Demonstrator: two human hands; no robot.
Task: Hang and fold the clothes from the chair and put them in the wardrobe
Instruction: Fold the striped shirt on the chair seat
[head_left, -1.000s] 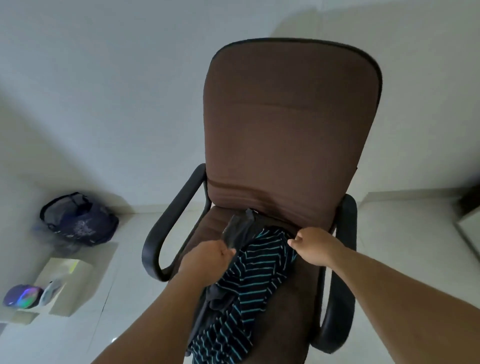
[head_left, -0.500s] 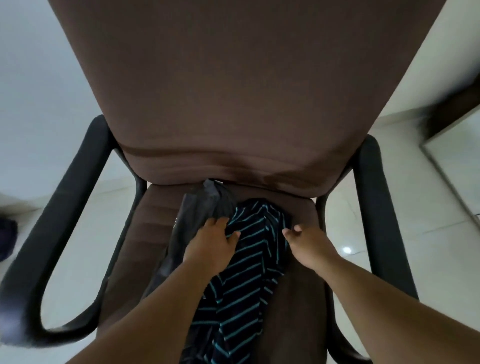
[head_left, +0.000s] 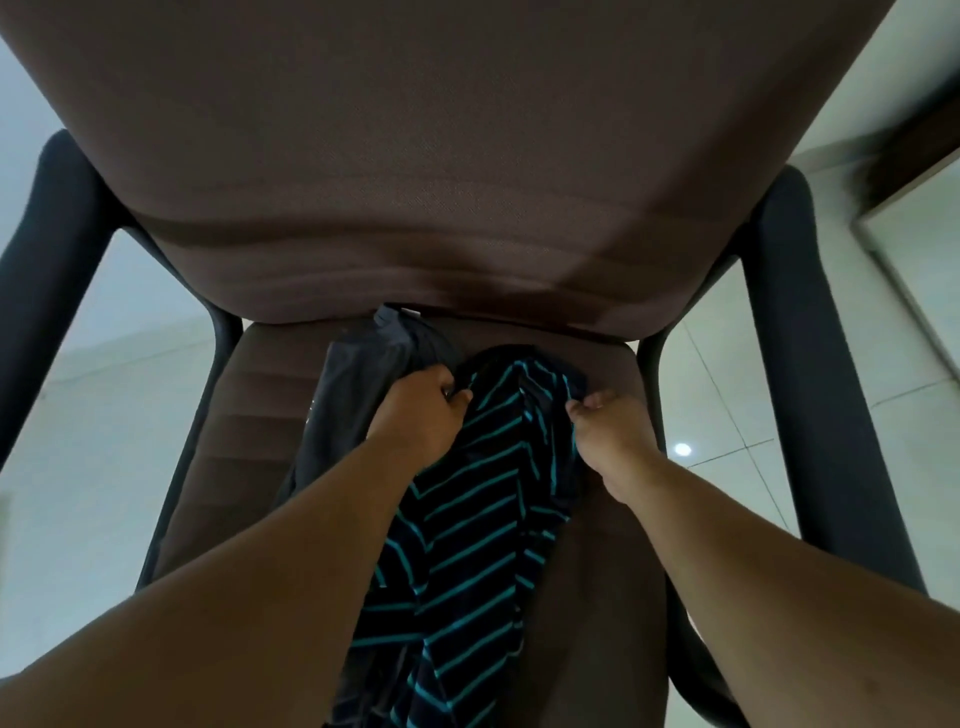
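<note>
A brown office chair (head_left: 467, 182) with black armrests fills the view. On its seat lies a dark shirt with teal stripes (head_left: 467, 519), trailing toward the seat's front edge. A grey garment (head_left: 358, 379) lies bunched beside it on the left, against the backrest. My left hand (head_left: 421, 410) pinches the striped shirt's upper left edge. My right hand (head_left: 613, 426) pinches its upper right edge. Both forearms reach in from below.
Pale floor tiles (head_left: 727, 395) show on both sides of the chair. A dark-edged piece of furniture (head_left: 904, 171) stands at the upper right. The black armrests (head_left: 815, 364) flank the seat.
The view has closed in on the chair. Both hands have slid to the top of the striped shirt and closed on its edges.
</note>
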